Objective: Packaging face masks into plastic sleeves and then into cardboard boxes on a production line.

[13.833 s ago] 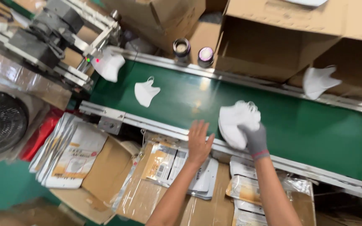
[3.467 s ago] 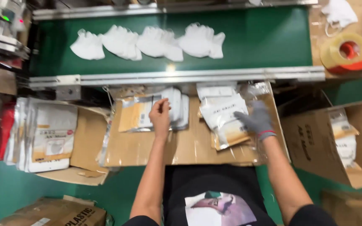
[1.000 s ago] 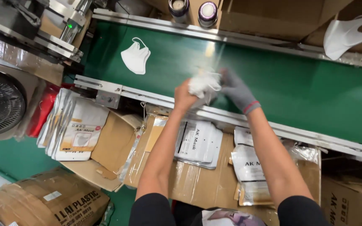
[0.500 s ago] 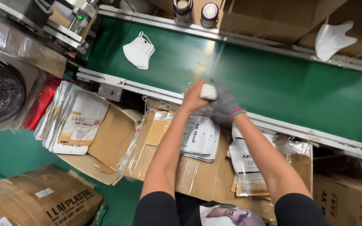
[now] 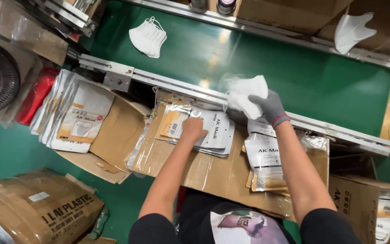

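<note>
The two hands have split apart now: half a second back both were bunched together over the masks at the belt's near rail, and here the left hand (image 5: 194,128) has dropped away, down onto the stack of pouches (image 5: 199,129) at centre frame, fingers curled onto the top pouch as if taking hold of it, though whether it is truly gripped I cannot tell. The right hand (image 5: 271,106), in a grey knit glove with a red cuff band, is closed round a folded bundle of white masks (image 5: 245,95), held just above the metal rail (image 5: 231,97) of the green conveyor belt (image 5: 312,77). So the masks sit gathered in one hand, and the other is on the packaging; the two are near but apart. The masks look soft and fibrous, creased into a squat wad. The pouches are flat, glossy, foil-edged with white and tan printed faces, fanned slightly on a taped cardboard worktop (image 5: 213,169) whose tape shines. A second pouch pile (image 5: 265,162) lies right of centre, a third heap (image 5: 75,115) at left. One loose mask (image 5: 149,37) rides the belt in the upper left; another (image 5: 352,30) rests at upper right, cupped and stiff-looking.
</note>
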